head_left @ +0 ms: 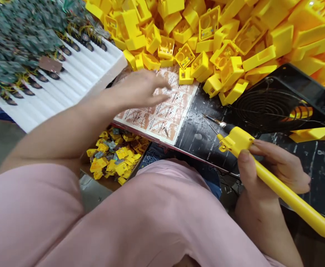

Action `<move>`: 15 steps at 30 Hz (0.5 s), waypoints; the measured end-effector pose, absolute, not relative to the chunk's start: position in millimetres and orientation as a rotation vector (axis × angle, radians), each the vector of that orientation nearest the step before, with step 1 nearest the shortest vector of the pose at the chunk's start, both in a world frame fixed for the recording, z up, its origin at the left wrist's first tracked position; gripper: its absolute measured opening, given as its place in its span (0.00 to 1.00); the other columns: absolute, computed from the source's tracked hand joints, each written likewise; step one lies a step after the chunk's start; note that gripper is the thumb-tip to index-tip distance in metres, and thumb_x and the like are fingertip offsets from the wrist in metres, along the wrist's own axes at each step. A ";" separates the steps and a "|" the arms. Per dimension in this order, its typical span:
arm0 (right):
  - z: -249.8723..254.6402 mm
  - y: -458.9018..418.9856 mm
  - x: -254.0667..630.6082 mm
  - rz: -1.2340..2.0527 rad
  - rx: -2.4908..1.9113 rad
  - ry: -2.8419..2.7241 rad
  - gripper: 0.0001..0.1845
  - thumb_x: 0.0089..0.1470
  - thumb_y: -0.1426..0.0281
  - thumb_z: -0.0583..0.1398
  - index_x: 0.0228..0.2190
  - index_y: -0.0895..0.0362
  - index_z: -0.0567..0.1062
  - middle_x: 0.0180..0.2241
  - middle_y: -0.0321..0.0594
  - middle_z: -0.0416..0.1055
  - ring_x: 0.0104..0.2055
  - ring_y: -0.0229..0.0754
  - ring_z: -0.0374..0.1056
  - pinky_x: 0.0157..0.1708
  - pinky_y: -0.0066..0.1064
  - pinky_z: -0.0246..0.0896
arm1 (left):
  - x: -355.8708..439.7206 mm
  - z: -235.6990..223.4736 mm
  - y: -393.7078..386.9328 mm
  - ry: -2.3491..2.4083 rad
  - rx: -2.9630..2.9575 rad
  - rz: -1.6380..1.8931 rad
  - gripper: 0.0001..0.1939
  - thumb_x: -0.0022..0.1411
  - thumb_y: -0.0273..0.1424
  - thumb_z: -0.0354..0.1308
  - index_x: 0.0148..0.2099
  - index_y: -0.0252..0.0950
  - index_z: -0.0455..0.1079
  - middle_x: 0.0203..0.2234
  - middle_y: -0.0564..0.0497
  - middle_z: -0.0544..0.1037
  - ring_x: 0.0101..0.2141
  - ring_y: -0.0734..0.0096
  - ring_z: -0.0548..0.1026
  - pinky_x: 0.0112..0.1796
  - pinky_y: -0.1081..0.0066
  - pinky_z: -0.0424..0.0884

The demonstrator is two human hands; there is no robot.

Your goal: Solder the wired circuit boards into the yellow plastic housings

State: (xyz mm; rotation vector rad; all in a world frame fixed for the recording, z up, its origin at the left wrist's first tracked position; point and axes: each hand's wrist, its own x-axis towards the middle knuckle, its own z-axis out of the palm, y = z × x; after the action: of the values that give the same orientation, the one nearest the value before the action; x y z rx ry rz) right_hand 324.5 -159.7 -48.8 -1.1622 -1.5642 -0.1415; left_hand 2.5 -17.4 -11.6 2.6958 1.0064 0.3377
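Observation:
My right hand [265, 168] is wrapped round a yellow soldering iron [276, 181], whose dark metal tip points up-left over the black work board [204, 129]. My left hand [141, 89] reaches forward with fingers stretched flat over a sheet of reddish-brown labels [162, 118]; the fingers are a little smeared by motion and hold nothing that I can see. A large heap of yellow plastic housings [215, 40] lies just beyond the sheet.
A white foam tray [76, 74] at the left carries several green circuit boards [17, 40] with black round parts. A box of small yellow and grey scraps [113, 155] sits below the table edge. A black fan grille [270, 107] stands at the right. Pink-clothed knees fill the foreground.

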 end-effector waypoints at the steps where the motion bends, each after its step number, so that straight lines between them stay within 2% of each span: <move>1: -47.2 -160.2 321.4 -0.118 -1.171 -1.561 0.29 0.48 0.74 0.76 0.52 0.47 0.83 0.35 0.33 0.85 0.26 0.38 0.77 0.22 0.24 0.71 | 18.2 -20.8 1.5 1.033 2.680 0.374 0.31 0.63 0.49 0.63 0.65 0.46 0.69 0.56 0.42 0.79 0.64 0.45 0.67 0.54 0.55 0.70; 6: -46.8 -165.5 317.6 -0.080 -1.266 -1.517 0.26 0.52 0.73 0.74 0.52 0.49 0.83 0.37 0.32 0.85 0.29 0.36 0.78 0.28 0.25 0.73 | 76.3 -63.5 81.9 1.377 2.575 0.509 0.25 0.63 0.44 0.62 0.60 0.44 0.70 0.50 0.41 0.81 0.58 0.43 0.71 0.53 0.51 0.72; 9: -50.8 -166.3 321.3 -0.066 -1.283 -1.483 0.25 0.51 0.72 0.75 0.51 0.49 0.83 0.36 0.33 0.84 0.30 0.36 0.78 0.29 0.25 0.71 | 68.4 -54.6 86.3 1.433 2.525 0.396 0.26 0.60 0.46 0.67 0.56 0.42 0.72 0.46 0.41 0.81 0.54 0.42 0.76 0.52 0.51 0.72; 11: -51.5 -165.3 321.3 -0.071 -1.268 -1.430 0.23 0.52 0.70 0.75 0.51 0.48 0.84 0.36 0.34 0.84 0.30 0.36 0.77 0.30 0.26 0.71 | 56.5 -36.9 71.6 1.331 2.411 0.290 0.27 0.61 0.50 0.67 0.55 0.41 0.71 0.40 0.44 0.82 0.48 0.46 0.80 0.49 0.54 0.73; 13: -50.9 -164.8 319.4 -0.085 -1.241 -1.344 0.21 0.55 0.64 0.75 0.51 0.46 0.84 0.37 0.34 0.83 0.33 0.37 0.77 0.34 0.28 0.73 | 51.2 -21.5 49.4 1.200 2.131 0.151 0.22 0.70 0.52 0.58 0.53 0.40 0.69 0.33 0.48 0.81 0.36 0.56 0.82 0.40 0.60 0.74; 15: -51.7 -166.7 318.4 -0.058 -1.223 -1.318 0.28 0.56 0.58 0.74 0.57 0.42 0.79 0.43 0.35 0.81 0.40 0.39 0.78 0.40 0.30 0.75 | 55.4 -15.1 25.8 1.070 1.798 0.009 0.23 0.78 0.49 0.39 0.49 0.39 0.68 0.27 0.48 0.80 0.23 0.65 0.77 0.29 0.66 0.69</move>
State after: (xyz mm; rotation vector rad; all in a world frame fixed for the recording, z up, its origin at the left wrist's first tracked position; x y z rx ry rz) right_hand 318.4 -166.7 -51.7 -1.2230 -1.3185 -0.0576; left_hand 55.4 25.8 -15.1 1.7979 1.0704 0.0087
